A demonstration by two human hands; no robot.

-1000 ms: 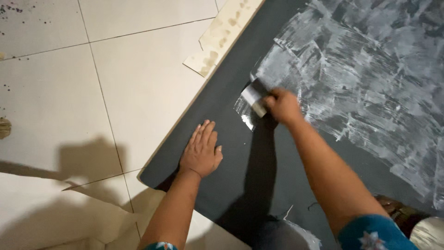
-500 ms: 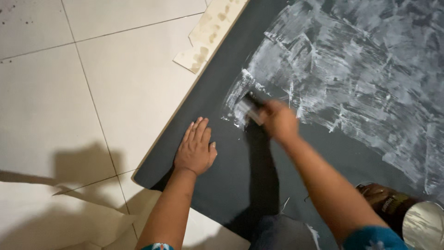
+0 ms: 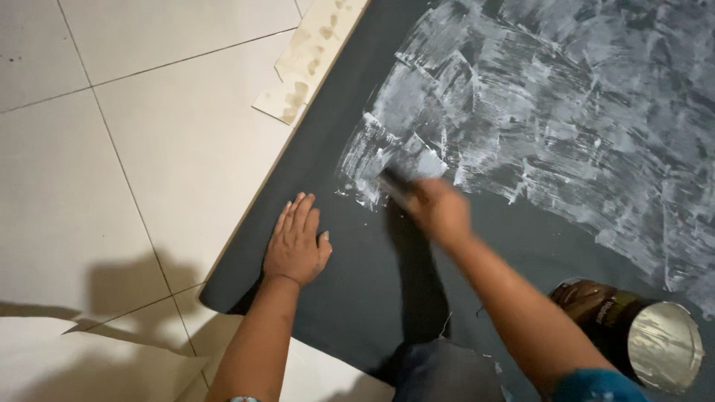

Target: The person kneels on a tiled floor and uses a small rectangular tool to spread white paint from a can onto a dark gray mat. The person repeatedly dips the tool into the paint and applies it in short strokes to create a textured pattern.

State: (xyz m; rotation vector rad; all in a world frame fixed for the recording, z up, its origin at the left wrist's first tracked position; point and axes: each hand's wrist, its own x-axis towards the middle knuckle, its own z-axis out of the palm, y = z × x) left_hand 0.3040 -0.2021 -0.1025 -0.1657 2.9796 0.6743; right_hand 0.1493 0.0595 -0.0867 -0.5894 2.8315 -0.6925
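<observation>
Right now I see a dark grey sheet [image 3: 357, 290] lying flat on the pale tiled floor [image 3: 112, 171], its upper right part smeared with streaky white paste [image 3: 536, 112] in overlapping strokes. My left hand [image 3: 296, 242] rests palm down near the sheet's lower left edge, fingers straight and close together, pinning it. My right hand [image 3: 439, 211] is blurred; it is curled around a flat scraper [image 3: 395, 186] at the paste's lower edge. An open metal can [image 3: 633, 331] lies on its side by my right forearm. A stained paper strip [image 3: 309, 67] borders the sheet.
</observation>
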